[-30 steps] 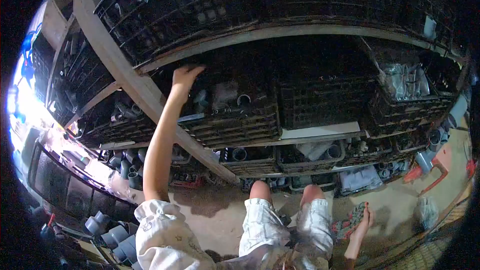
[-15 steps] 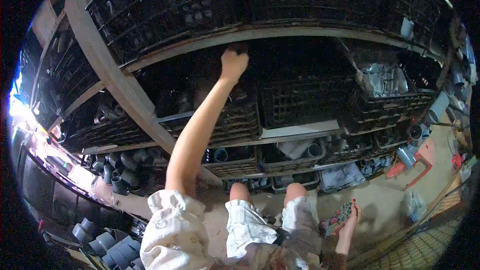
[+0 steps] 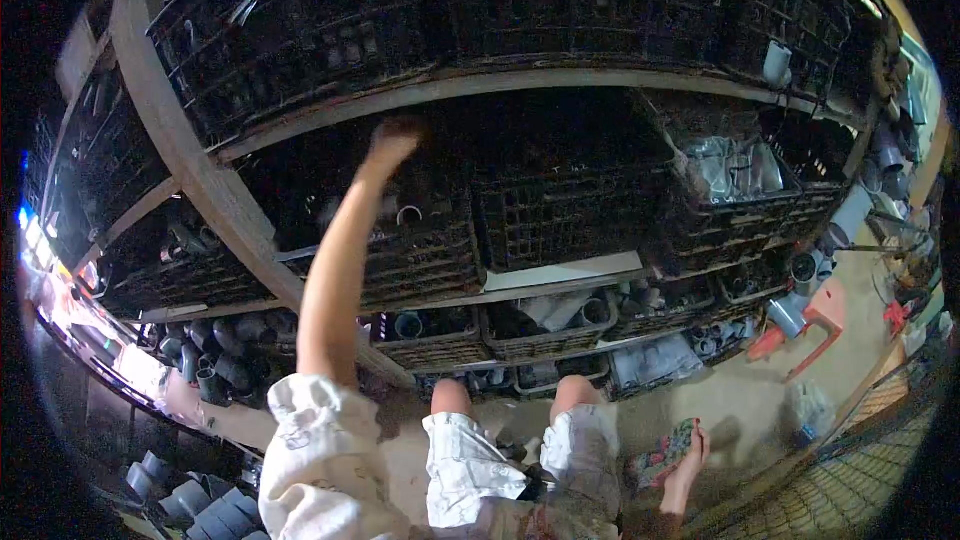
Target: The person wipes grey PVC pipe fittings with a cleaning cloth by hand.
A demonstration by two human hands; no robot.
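My left arm reaches up into the dark gap beneath the wooden shelf beam (image 3: 480, 88). Its hand (image 3: 395, 143) hangs over a black plastic crate (image 3: 415, 255) with a light curved ring-shaped piece (image 3: 410, 213) at its rim. Shadow and blur hide the fingers of this hand. At the lower right, beside my knee, my right hand (image 3: 690, 455) is closed along the edge of a flat floral-patterned thing (image 3: 655, 462) in green and red; I cannot tell its exact kind.
A crate (image 3: 755, 215) with clear plastic bags stands on the right. Lower crates (image 3: 430, 350) hold grey pipe fittings. More grey fittings (image 3: 225, 515) lie at bottom left. A red plastic stool (image 3: 822, 315) and a clear bag (image 3: 812, 407) are on the floor at right.
My left hand has moved from right under the beam to lower and further left over the crate. The view has shifted slightly. My right hand keeps its hold on the floral-patterned thing.
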